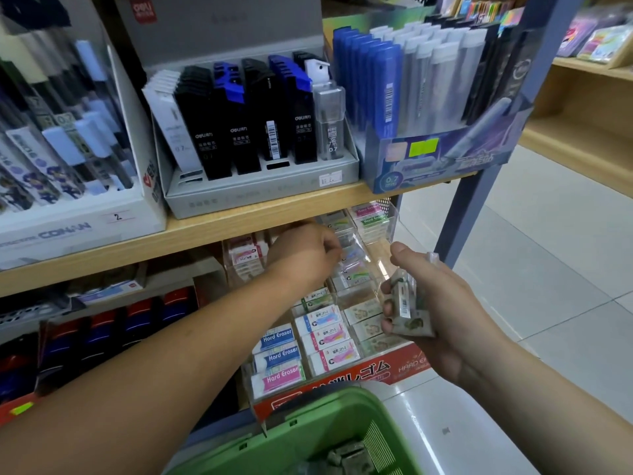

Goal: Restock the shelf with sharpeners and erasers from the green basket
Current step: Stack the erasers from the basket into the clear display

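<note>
Left hand point(305, 255): fingers point(331, 246) curled inside clear eraser tray point(375, 264); grasp unclear.
Right hand point(442, 303): fingers clasp several packed erasers point(407, 305).

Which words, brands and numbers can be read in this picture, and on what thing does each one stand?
"Hard Eraser": wrapped erasers.
"deli": black lead cases.
"CONAN": white display box.
"2": label on that box.
"0.7 mm": blue display box.
"0.7": clear case.
"ゴム": red display front.
Too blurred: the eraser packs in the right hand, and the price tag on the grey box.
</note>
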`<state>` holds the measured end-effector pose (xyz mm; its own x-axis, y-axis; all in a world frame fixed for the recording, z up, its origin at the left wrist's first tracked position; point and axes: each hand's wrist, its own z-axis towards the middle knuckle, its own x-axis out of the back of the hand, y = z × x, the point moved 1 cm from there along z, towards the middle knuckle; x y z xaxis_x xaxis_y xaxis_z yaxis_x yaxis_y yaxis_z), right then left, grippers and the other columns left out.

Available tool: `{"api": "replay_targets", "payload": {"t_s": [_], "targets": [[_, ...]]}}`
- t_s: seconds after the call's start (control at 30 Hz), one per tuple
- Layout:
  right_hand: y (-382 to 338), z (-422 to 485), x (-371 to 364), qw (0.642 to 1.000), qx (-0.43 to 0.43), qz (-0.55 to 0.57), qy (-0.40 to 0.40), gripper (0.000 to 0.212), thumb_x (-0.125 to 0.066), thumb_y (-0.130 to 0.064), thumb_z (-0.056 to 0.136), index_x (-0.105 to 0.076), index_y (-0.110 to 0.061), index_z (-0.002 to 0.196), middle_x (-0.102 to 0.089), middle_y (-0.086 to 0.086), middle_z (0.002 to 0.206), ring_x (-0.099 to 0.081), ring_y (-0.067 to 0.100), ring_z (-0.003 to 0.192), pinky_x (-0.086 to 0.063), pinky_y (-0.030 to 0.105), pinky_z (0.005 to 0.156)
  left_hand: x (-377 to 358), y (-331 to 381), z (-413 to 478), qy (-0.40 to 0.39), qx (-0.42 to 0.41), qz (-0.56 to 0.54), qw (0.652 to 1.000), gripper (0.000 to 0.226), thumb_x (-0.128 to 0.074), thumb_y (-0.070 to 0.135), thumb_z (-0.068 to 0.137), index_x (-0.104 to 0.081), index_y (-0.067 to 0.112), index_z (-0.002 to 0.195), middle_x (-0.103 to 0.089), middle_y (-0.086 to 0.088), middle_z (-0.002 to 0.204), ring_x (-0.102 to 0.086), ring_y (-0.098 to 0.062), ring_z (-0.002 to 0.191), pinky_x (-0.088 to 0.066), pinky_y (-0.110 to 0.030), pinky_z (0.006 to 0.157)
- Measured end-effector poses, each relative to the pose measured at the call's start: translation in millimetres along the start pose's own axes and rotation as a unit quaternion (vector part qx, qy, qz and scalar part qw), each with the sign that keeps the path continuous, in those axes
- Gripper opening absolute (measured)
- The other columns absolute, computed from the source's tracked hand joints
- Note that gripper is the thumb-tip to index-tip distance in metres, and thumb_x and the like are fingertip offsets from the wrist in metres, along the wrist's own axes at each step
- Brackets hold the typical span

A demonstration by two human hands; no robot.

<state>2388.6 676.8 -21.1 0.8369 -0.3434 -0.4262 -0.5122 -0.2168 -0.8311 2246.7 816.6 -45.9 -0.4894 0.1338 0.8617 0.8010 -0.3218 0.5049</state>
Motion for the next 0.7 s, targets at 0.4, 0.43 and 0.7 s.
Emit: {"api": "replay_targets", "payload": {"t_s": [0.4, 0.43, 0.7], "targets": [[0, -8, -1, 1.0, -0.005, -0.014, 0.002, 0.023, -0.072, -0.034, 0.095, -0.062, -0.015, 0.104, -0.072, 0.009, 0.071, -0.068, 0.023, 0.05, -0.054, 0.029, 0.046, 5, 3, -7, -0.038, -0.02, 0.04, 0.998, 0.02, -0.076, 0.056, 0.086, -0.076, 0.04, 0.097, -0.049, 0.009, 0.113, -0.052, -0.015, 0.105, -0.051, -0.033, 0.086], [-1, -8, -1, 1.0, -0.004, -0.015, 0.001, 0.024, -0.071, -0.034, 0.095, -0.062, -0.015, 0.105, -0.072, 0.009, 0.071, -0.068, 0.023, 0.05, -0.054, 0.029, 0.046, 6, 3, -7, -0.044, -0.017, 0.037, 0.998, 0.019, -0.077, 0.055, 0.085, -0.075, 0.04, 0.096, -0.049, 0.009, 0.113, -0.052, -0.015, 0.107, -0.051, -0.033, 0.087], [0, -8, -2, 0.999, -0.031, -0.021, -0.035, 0.039, -0.061, -0.05, 0.098, -0.064, -0.013, 0.11, -0.072, 0.008, 0.07, -0.068, 0.022, 0.049, -0.055, 0.029, 0.045, 11, 6, -8, -0.068, -0.008, 0.061, 0.996, 0.018, -0.078, 0.048, 0.086, -0.075, 0.04, 0.102, -0.049, 0.009, 0.12, -0.053, -0.016, 0.113, -0.052, -0.038, 0.096]]}}
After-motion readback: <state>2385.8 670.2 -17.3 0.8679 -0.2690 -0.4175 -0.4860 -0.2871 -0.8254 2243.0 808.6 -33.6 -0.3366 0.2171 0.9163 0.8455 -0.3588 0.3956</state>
